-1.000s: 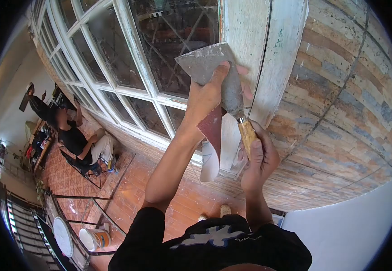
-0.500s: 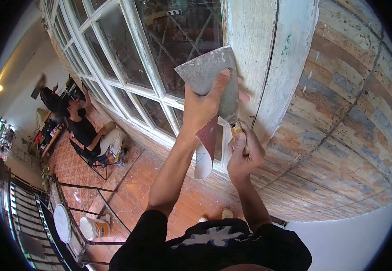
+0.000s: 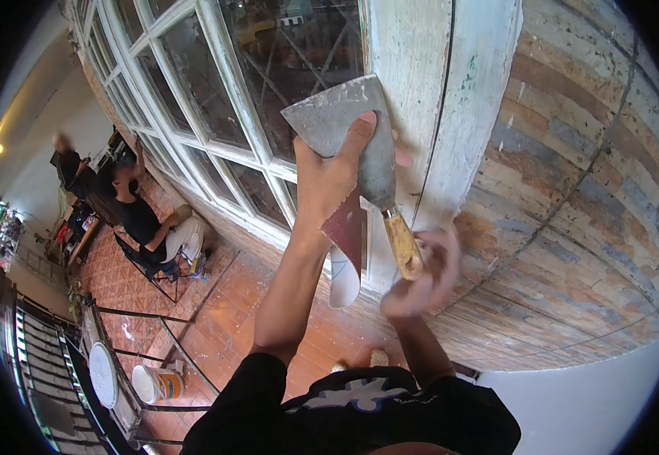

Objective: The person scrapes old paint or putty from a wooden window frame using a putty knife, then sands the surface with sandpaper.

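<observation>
My left hand (image 3: 323, 186) grips a wide putty knife (image 3: 379, 171) by its grey, stained blade, thumb pressed on the face and other fingers mostly behind it. The wooden handle points down toward me. Under the same hand hangs a curled sheet of sandpaper (image 3: 346, 231), reddish grit on one side and white backing on the other. Close around the handle's lower end is my right hand (image 3: 434, 277), its fingers apart and blurred by motion. Both hands are in front of the worn white window frame (image 3: 409, 114).
Stone-patterned wall tiles (image 3: 564, 152) run along the right. At left a person (image 3: 143, 224) sits on a chair, and another person (image 3: 71, 163) stands behind. A metal frame (image 3: 181, 345), a bucket (image 3: 147, 385) and a round white lid (image 3: 104, 375) are at lower left.
My right hand has loosened from the putty knife's handle and its fingers have spread. The putty knife and left hand have shifted slightly left. The far person's pose differs.
</observation>
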`<state>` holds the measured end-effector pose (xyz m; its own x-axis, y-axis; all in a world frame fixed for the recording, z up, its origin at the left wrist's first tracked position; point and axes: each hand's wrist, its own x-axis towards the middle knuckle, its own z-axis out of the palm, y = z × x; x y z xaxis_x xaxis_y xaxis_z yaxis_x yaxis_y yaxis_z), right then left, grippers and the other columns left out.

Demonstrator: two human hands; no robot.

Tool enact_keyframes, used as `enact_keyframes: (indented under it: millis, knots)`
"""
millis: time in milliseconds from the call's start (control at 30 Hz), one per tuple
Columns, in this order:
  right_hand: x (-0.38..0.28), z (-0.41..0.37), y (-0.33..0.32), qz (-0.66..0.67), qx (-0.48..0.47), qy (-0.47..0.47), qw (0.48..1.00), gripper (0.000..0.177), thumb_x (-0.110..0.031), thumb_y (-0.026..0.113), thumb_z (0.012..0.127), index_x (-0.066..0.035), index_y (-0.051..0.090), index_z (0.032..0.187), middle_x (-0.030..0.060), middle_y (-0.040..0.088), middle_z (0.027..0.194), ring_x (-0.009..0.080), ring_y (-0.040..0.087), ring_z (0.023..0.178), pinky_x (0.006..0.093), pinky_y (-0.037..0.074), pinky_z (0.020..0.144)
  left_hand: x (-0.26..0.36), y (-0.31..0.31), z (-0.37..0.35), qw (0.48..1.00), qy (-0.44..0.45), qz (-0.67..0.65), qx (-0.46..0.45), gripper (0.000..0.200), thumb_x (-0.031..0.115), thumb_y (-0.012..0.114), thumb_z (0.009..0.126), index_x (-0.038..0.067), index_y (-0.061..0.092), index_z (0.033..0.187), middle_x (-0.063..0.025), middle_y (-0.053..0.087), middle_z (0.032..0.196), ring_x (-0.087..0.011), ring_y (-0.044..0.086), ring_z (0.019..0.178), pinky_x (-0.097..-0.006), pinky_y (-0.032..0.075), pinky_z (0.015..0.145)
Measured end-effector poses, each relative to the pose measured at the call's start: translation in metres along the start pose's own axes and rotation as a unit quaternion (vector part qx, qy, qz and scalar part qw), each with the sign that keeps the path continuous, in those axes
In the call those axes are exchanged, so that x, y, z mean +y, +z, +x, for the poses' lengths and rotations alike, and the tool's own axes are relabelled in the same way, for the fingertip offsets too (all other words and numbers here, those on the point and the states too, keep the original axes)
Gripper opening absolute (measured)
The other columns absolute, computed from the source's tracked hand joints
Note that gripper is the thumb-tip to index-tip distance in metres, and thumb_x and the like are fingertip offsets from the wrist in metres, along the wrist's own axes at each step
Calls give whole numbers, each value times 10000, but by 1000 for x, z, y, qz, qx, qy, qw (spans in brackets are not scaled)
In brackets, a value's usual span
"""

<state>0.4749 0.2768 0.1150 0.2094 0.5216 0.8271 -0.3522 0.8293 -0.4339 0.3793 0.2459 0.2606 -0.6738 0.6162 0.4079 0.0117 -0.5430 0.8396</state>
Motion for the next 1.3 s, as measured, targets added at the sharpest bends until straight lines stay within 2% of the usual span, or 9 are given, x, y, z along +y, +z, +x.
enact_keyframes:
  millis: [67,167,267,367,433,567,767,1000,1300]
  knots:
    - [0,1,8,19,146,-157,977,512,-350,396,951,74,475,1227,186,567,1007,265,548,931,403,454,870,3,-2,0,1000,-13,0,1,284,116,686,892,-56,600,1101,-175,696,862,-269,714,666,-330,549,537]
    - [-2,12,3,77,198,-266,940,489,-367,351,961,46,494,1180,196,558,1002,286,551,932,417,464,871,3,-5,2,1000,-6,5,-5,295,123,691,888,-52,595,1104,-184,696,860,-275,712,658,-333,549,534]
    - [10,28,16,-55,146,-238,959,511,-399,288,977,17,497,1190,200,545,1003,282,546,954,448,464,862,3,-4,2,1000,-8,-14,-13,309,138,706,880,-45,591,1099,-190,697,869,-275,712,655,-337,548,528]
    - [19,46,27,-19,158,-392,906,566,-451,250,994,7,481,1234,205,537,1047,258,529,946,426,462,845,6,-1,1,1000,-23,-9,4,282,151,688,895,-49,601,1074,-181,699,869,-262,713,666,-335,546,526]
    - [5,27,12,73,137,-269,950,583,-460,235,1002,4,461,1274,218,534,1083,254,524,925,413,462,838,2,-3,0,1000,-8,0,2,243,162,637,940,-67,630,1021,-160,701,857,-232,714,685,-322,541,532]
    - [8,41,30,-69,129,-166,975,560,-436,231,997,-12,469,1274,194,530,1068,259,511,933,410,437,836,6,0,-4,999,-23,-23,1,252,177,641,940,-63,632,1017,-163,701,857,-237,715,684,-318,542,531]
    - [7,23,5,-2,109,-368,923,505,-377,326,964,36,486,1206,193,512,1098,297,482,927,398,401,802,5,-1,4,1000,-5,-15,-15,272,181,647,937,-77,629,1022,-175,701,846,-248,720,684,-316,552,544]
    - [-3,6,11,13,134,-102,986,488,-389,436,918,51,508,1116,166,508,960,264,474,881,396,382,805,0,-6,4,1000,1,-17,-26,281,187,659,932,-74,624,1029,-179,697,841,-257,721,680,-319,549,543]
    - [5,9,12,19,116,-159,980,460,-362,441,915,46,518,1113,182,507,1006,266,474,872,402,392,764,3,-4,3,998,-30,-53,-9,302,172,669,915,-65,596,1088,-193,694,859,-277,717,671,-328,548,551]
